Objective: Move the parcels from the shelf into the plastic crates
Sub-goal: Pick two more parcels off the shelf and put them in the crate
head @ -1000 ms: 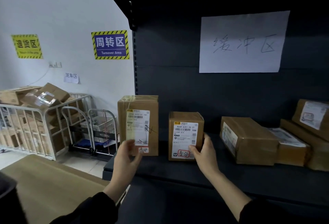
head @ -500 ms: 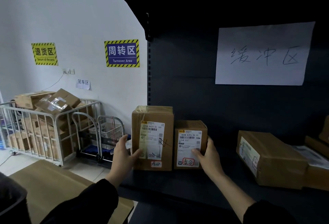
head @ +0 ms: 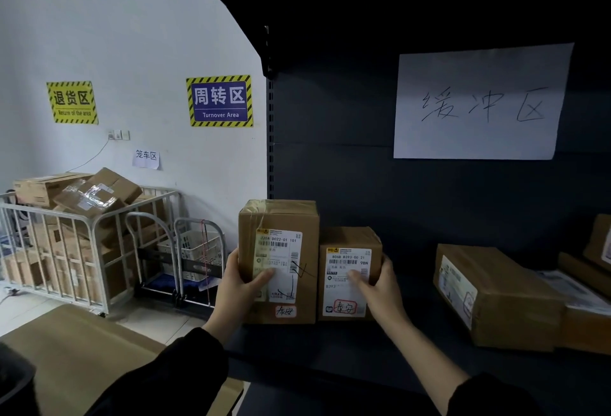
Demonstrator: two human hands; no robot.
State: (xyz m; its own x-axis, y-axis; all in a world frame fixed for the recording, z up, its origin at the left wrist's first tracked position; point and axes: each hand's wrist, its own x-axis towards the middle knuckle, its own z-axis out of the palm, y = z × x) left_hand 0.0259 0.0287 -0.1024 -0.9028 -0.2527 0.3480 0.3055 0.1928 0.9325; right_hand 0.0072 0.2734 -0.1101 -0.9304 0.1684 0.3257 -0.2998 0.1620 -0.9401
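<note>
We clamped two stiff, seemingly light cardboard parcels together on the shelf [head: 380,346], left hand [head: 239,286] grasping the taller parcel [head: 279,260] and right hand [head: 380,286] the shorter parcel [head: 348,271] beside it.

From my remote feed, the pale painted wall [head: 125,35] at left sits evenly bright, while the dark metal shelving unit [head: 429,217] falls into deep gloom, its top nearly black. The white handwritten paper sheet [head: 479,101] glows softly. Wide-angle bending curves the shelf's edge, detail is soft throughout, and clear tape on a brown cardboard box [head: 96,194] throws glare.
</note>
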